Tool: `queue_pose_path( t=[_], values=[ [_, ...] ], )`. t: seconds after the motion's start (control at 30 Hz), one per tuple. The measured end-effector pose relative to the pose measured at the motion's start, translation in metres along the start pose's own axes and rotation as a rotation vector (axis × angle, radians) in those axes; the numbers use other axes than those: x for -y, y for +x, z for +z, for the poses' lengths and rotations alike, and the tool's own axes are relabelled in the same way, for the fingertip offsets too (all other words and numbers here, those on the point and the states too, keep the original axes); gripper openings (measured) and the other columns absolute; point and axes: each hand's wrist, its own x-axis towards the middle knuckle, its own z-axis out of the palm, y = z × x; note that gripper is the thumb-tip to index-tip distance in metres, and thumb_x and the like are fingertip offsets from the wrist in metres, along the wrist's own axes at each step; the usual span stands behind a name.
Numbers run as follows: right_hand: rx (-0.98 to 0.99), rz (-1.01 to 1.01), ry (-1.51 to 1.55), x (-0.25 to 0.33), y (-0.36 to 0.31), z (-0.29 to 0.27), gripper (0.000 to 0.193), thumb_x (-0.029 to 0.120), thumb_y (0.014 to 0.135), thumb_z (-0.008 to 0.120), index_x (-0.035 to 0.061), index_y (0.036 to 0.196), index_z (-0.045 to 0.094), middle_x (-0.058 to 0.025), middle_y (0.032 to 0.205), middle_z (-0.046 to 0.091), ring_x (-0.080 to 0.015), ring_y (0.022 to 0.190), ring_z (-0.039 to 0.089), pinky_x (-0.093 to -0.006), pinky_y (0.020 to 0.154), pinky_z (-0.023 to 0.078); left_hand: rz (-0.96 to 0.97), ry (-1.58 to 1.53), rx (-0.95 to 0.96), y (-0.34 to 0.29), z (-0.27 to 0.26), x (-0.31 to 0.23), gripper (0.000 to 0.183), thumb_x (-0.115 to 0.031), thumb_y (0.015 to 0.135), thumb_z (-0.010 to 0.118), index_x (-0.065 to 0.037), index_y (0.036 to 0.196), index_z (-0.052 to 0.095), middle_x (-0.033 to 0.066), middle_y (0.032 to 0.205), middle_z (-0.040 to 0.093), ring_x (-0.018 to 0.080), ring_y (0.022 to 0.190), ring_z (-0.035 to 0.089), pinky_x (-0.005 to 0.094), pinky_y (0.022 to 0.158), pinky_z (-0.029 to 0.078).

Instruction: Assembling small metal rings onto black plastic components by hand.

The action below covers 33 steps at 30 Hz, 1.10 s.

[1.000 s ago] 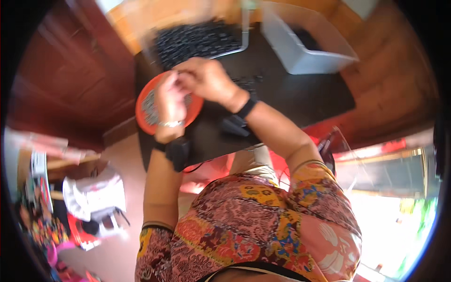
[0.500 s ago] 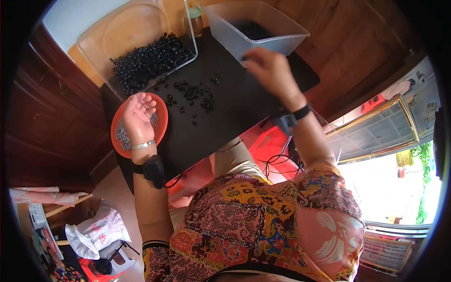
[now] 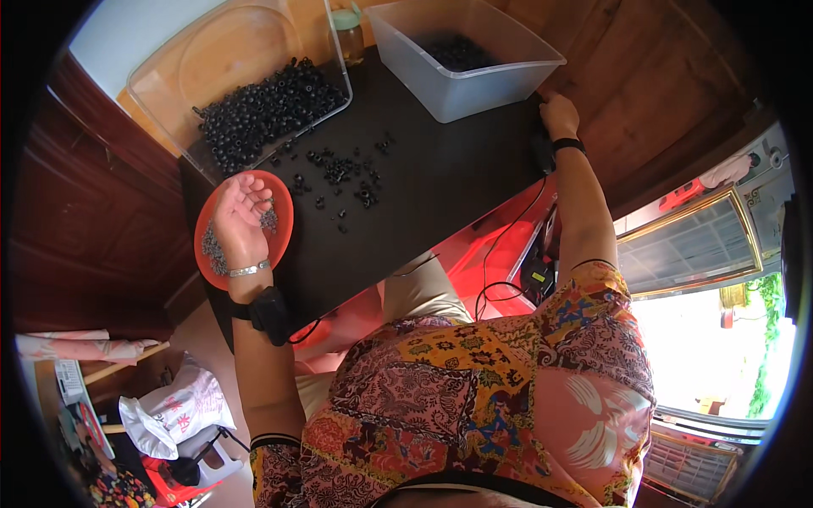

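My left hand (image 3: 241, 216) rests palm up over an orange bowl (image 3: 286, 227), its fingers loosely bent and apart, with no held thing visible. Small grey metal-looking pieces (image 3: 212, 248) lie in the bowl around it. Far to the right, my right hand (image 3: 560, 116) is at the table's edge, beside the corner of a translucent plastic bin (image 3: 474, 93). Its fingers are curled in, and what they hold, if anything, is hidden. Small black ring-like parts (image 3: 343, 169) are scattered on the dark table (image 3: 423, 186) between my hands.
A clear tub (image 3: 169, 93), tipped toward me, holds a heap of black parts (image 3: 262, 114). Behind it stands a jar with a green lid (image 3: 345, 34). More black parts (image 3: 461, 52) lie inside the bin. A cable (image 3: 512, 224) hangs below the right table edge, near a red surface (image 3: 461, 262).
My right hand has moved from in front of the bin rightward to the table's far right edge. My left hand stays over the bowl. The view has shifted slightly.
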Motion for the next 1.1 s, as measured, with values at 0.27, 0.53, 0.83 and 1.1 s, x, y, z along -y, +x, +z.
queue_pose_path(
  t=[0.27, 0.53, 0.83, 1.1],
  values=[
    [0.055, -0.177, -0.038, 0.011, -0.005, -0.006, 0.021, 0.019, 0.077, 0.064, 0.0091, 0.095, 0.070, -0.0164, 0.094, 0.067, -0.0341, 0.091, 0.063, -0.0433, 0.081, 0.049, 0.012, 0.005, 0.016, -0.004, 0.008, -0.001, 0.022, -0.024, 0.091, 0.050, -0.004, 0.092, 0.058, 0.0052, 0.085, 0.061, 0.0159, 0.075, 0.058, 0.0273, 0.068, 0.044],
    [0.159, -0.203, 0.167, 0.000, -0.004, -0.007, 0.030, 0.018, 0.075, 0.066, 0.0066, 0.102, 0.069, -0.0150, 0.098, 0.068, -0.0305, 0.095, 0.064, -0.0375, 0.085, 0.049, -0.022, -0.025, 0.018, 0.004, 0.001, 0.003, 0.021, -0.023, 0.091, 0.049, -0.004, 0.091, 0.058, 0.0061, 0.084, 0.061, 0.0158, 0.074, 0.057, 0.0277, 0.069, 0.044],
    [0.190, -0.089, 0.325, 0.005, 0.000, -0.003, 0.027, 0.019, 0.078, 0.065, 0.0037, 0.100, 0.069, -0.0109, 0.086, 0.070, -0.0228, 0.079, 0.066, -0.0327, 0.076, 0.050, -0.035, 0.000, 0.026, 0.005, -0.002, 0.005, 0.021, -0.024, 0.092, 0.048, -0.006, 0.090, 0.057, 0.0058, 0.085, 0.062, 0.0173, 0.075, 0.059, 0.0296, 0.071, 0.045],
    [0.211, -0.019, 0.327, 0.004, 0.017, 0.008, 0.024, 0.020, 0.079, 0.064, 0.0036, 0.096, 0.070, -0.0082, 0.079, 0.069, -0.0186, 0.073, 0.065, -0.0309, 0.070, 0.050, -0.058, 0.004, 0.037, 0.003, 0.000, 0.005, 0.020, -0.023, 0.093, 0.048, -0.005, 0.089, 0.056, 0.0060, 0.084, 0.062, 0.0171, 0.074, 0.058, 0.0285, 0.069, 0.045]
  ],
)
